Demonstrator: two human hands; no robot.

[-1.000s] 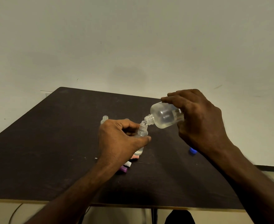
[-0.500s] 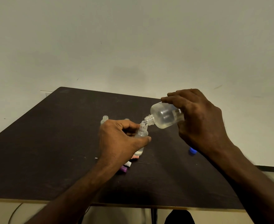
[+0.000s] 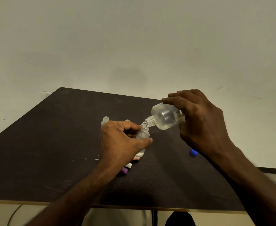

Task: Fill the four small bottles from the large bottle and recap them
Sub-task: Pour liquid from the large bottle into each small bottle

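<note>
Pouring in progress above the middle of the dark table (image 3: 52, 144).

The large bottle (image 3: 165, 117), clear and uncapped, is gripped by the right hand (image 3: 200, 123) and tilted neck-down, its mouth touching the open mouth of a small bottle (image 3: 143, 137) gripped upright by the left hand (image 3: 119, 142). The large bottle's label (image 3: 178, 115) carries print too small to read. Another open small bottle (image 3: 105, 120) stands behind the left hand. Pink (image 3: 136, 158), white (image 3: 128, 165) and purple (image 3: 124, 170) caps lie beneath that hand; a blue cap (image 3: 193, 152) lies toward the right edge.

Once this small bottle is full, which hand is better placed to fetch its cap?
Probably the left hand: the small caps lie just beneath it. The right hand holds the large bottle.
</note>
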